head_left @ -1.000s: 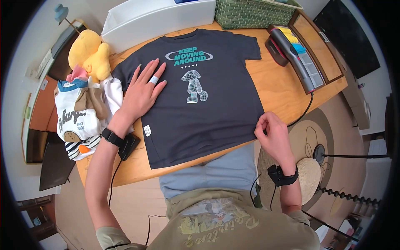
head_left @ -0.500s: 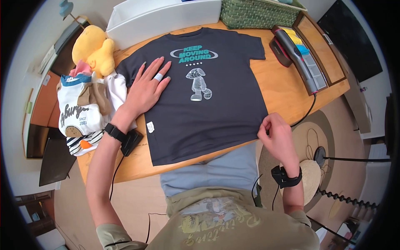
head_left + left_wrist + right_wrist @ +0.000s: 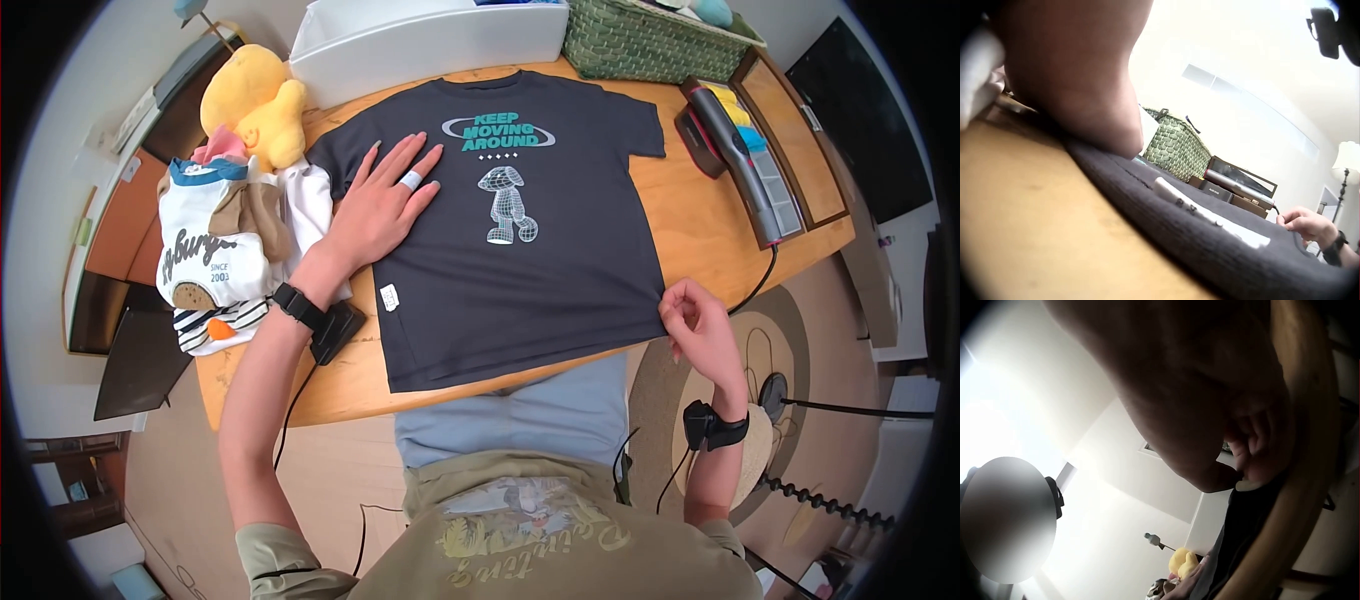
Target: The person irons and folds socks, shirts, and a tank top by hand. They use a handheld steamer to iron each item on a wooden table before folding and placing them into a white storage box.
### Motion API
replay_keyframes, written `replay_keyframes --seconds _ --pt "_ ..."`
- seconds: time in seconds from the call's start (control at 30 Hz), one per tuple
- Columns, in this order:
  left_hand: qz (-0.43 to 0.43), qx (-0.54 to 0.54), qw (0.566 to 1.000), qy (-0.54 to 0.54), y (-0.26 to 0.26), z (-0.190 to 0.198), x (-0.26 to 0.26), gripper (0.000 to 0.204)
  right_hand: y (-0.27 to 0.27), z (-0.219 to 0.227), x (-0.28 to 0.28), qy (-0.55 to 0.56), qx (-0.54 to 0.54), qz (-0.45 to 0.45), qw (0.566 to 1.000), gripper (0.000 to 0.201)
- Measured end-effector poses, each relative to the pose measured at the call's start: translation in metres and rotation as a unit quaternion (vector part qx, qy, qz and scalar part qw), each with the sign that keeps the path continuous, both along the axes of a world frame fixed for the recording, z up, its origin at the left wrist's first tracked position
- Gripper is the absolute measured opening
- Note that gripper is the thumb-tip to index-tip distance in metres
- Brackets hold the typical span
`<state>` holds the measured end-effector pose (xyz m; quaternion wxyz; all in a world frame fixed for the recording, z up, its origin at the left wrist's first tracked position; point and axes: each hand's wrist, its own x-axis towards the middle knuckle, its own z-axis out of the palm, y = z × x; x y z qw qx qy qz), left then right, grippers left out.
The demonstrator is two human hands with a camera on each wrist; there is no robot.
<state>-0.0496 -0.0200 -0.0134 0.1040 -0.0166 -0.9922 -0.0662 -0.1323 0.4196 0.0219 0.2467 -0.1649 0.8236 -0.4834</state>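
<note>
A dark T-shirt [image 3: 520, 280] lies spread face up on the wooden table, its hem along the near edge. Flat on its left side, below the sleeve, rests my left hand [image 3: 385, 205], fingers spread, a ring on one. My right hand [image 3: 700, 325] pinches the shirt's lower right corner between thumb and fingers; the right wrist view shows this hand [image 3: 1235, 419] with its fingertips on the dark cloth [image 3: 1241, 519]. A white tag [image 3: 389, 298] lies at the shirt's lower left side, seen close in the left wrist view as a white strip [image 3: 1210, 215].
Left of the shirt are a yellow plush toy [image 3: 255, 105] and a pile of clothes [image 3: 210, 240]. A white bin [image 3: 430, 50] and a green woven basket [image 3: 655, 40] stand behind. At the right, a handheld appliance [image 3: 742, 160] lies on an open compartmented box [image 3: 785, 200].
The whole scene has shifted rightward in the head view. The right hand keeps its pinch on the corner, and the hem there looks pulled a little straighter. The left hand stays flat on the shirt.
</note>
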Motion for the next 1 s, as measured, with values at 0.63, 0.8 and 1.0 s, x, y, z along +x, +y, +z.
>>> replay_keyframes --seconds 0.63,0.8,1.0 --pt "-0.044 0.08 0.995 -0.039 0.081 0.038 0.162 0.054 0.003 -0.007 -0.003 -0.007 -0.027 0.004 1.0 0.011" --pt "-0.052 0.088 0.994 -0.027 0.081 0.033 0.176 0.039 0.004 -0.009 -0.001 0.004 -0.035 0.004 0.999 0.013" --pt "-0.069 0.111 0.991 0.003 0.079 0.026 0.182 0.032 0.005 -0.014 0.002 0.021 -0.053 -0.007 0.998 0.01"
